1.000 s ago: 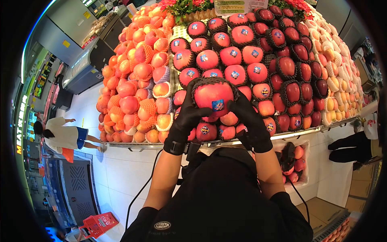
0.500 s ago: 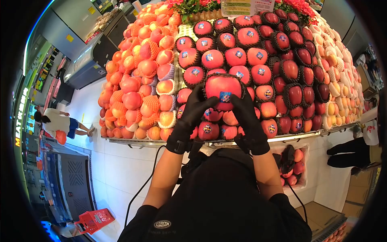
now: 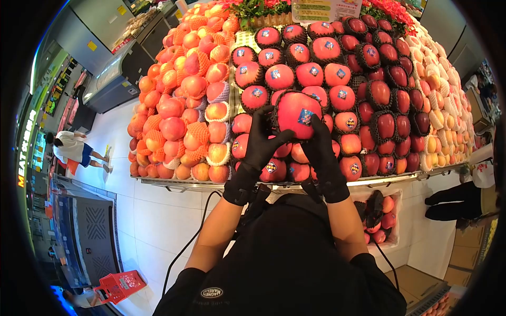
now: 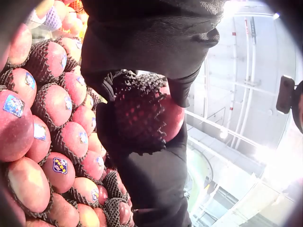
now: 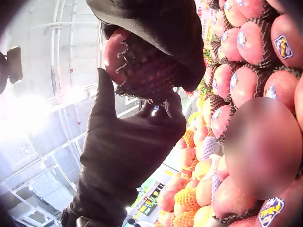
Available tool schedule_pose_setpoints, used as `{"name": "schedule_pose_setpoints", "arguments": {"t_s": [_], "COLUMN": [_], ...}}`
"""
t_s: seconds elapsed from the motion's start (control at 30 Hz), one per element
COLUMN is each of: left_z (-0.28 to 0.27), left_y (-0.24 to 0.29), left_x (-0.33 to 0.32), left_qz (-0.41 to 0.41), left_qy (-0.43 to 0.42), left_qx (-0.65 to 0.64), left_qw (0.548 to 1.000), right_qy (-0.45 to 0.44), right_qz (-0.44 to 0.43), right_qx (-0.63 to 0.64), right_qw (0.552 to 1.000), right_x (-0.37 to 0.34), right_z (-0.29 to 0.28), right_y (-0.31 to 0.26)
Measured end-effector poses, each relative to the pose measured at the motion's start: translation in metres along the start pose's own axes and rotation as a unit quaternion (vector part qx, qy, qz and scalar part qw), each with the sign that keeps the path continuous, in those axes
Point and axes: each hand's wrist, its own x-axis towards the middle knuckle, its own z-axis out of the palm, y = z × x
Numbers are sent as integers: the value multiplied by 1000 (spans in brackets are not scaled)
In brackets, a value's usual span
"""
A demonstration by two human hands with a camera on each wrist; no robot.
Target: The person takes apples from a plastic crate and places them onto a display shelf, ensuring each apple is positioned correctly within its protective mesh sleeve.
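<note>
Here, the left hand [image 3: 261, 150] and right hand [image 3: 320, 150], both black-gloved, curl round one red apple [image 3: 291, 113] held between them, its blue sticker [image 3: 305, 116] facing up and its underside in black foam netting [image 4: 137, 118]. Beyond the hands, more netted red apples [image 3: 309, 75] stand in rows; left of the hands, paler apples [image 3: 172, 128], some in orange nets [image 3: 194, 139], lie heaped.

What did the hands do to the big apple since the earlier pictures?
They turned the big apple: its blue sticker was near the bottom edge, and now sits higher, right of the middle, and slanted. The apple also shifted a little up and right in the head view. The left hand and right hand still hold it. The apples in rows look the same.
</note>
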Motion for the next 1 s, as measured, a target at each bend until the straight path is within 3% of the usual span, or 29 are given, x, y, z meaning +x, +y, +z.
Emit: {"name": "schedule_pose_setpoints", "arguments": {"t_s": [0.1,0.2,0.4,0.5,0.67,0.77,0.87,1.0], "left_z": [3,5,7,5,8,-6,-11,-4], "left_y": [-3,2,9,8,17,16,14,20], "left_x": [-1,0,1,2,1,5,8,6], "left_qz": [6,-2,-56,-51,-11,-32,-73,-53], "left_qy": [32,35,29,22,26,-6,10,32], "left_qx": [-11,-45,-35,-37,-28,40,-4,8], "left_qw": [999,998,997,998,999,999,997,998], "right_qy": [-32,33,0,-10,-16,-23,-17,13], "right_qz": [48,119,72,94,80,70,54,56], "right_qx": [58,194,222,151,177,149,85,47], "right_qw": [997,973,972,984,981,986,995,997], "right_x": [6,-1,-5,-1,5,5,1,-4], "right_z": [0,28,40,29,16,16,22,32], "right_y": [-7,-32,-39,-37,-23,-25,-34,-49]}}
